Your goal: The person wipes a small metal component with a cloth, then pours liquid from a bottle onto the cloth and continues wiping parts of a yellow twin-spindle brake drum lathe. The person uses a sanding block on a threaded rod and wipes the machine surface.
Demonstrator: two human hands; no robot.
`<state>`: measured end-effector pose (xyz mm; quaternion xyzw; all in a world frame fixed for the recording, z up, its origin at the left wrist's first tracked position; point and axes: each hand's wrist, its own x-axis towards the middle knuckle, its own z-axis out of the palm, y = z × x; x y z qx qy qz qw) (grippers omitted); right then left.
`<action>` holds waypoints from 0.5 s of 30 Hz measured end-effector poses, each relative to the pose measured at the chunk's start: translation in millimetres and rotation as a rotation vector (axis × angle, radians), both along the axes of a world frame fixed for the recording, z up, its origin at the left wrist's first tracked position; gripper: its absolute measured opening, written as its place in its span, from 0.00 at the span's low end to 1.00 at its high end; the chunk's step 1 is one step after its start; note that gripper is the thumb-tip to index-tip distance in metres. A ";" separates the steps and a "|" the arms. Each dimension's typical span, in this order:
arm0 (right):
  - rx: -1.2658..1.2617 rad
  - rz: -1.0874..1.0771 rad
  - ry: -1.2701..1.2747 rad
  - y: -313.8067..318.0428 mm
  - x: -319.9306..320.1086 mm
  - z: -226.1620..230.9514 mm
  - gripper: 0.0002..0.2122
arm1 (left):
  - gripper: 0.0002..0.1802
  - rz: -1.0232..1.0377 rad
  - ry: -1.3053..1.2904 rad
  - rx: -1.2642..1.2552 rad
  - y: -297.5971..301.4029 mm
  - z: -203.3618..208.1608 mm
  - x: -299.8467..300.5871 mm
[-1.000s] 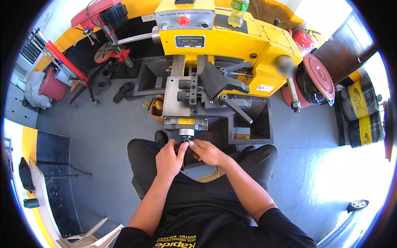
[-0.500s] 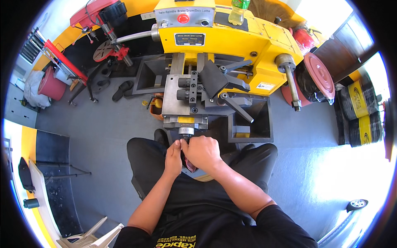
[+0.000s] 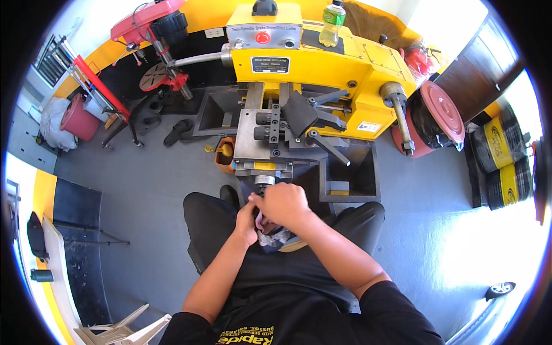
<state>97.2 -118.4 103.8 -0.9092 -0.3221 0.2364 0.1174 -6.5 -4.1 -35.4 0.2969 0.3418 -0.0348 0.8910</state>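
Observation:
A yellow brake lathe (image 3: 322, 63) stands in front of me. Its steel cross slide (image 3: 252, 135) points toward me and ends in a silver graduated dial (image 3: 264, 180). My right hand (image 3: 283, 202) is curled into a fist just below the dial, covering whatever it grips. Close against it, my left hand (image 3: 246, 223) has its fingers bent in and its thumb side up; what it holds is hidden too. A crumpled pink and grey rag (image 3: 271, 236) shows between and below my hands, over my lap.
Black metal trays (image 3: 349, 172) flank the slide, and an orange container (image 3: 225, 155) sits on the floor at its left. A green-labelled bottle (image 3: 332, 24) stands on the lathe. Behind left is a red drill press (image 3: 164, 52); at right, a pink lidded bin (image 3: 440, 112).
The whole view has shifted slightly, with the lathe lower and a little to the right. My left hand sits a bit lower against the right, and more of the rag shows.

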 end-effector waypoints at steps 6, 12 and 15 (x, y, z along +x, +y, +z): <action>0.623 -0.228 0.792 -56.4 23.8 -88.2 0.31 | 0.32 -0.227 -0.044 1.242 10.6 43.2 8.9; 0.624 -0.177 0.851 -48.7 27.0 -109.5 0.29 | 0.27 -0.524 0.079 1.743 1.8 105.0 12.5; 0.679 -0.150 0.951 -45.0 24.8 -113.9 0.29 | 0.26 -0.620 0.099 1.786 5.8 107.7 15.8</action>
